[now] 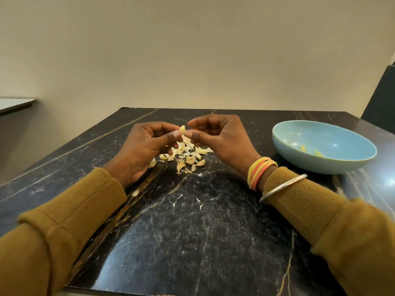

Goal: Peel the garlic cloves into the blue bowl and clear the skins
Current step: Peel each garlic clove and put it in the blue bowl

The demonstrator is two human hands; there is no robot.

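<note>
A pale yellow garlic clove [182, 129] is held above the dark marble table [192, 231], pinched between the fingertips of my left hand [147, 144] and my right hand [215, 137]. A strip of skin hangs from the clove toward my right thumb. Under the hands lies a heap of garlic cloves and loose skins [186, 157]. One more clove [152, 163] sits beside my left palm. The blue bowl [284, 135] stands at the right of the table with two peeled cloves [303, 148] inside.
Small skin flakes [198, 200] lie scattered on the table nearer to me. A beige wall rises behind the table's far edge. A dark chair back [380, 103] stands at the far right, and a white-topped surface [12, 104] at the left.
</note>
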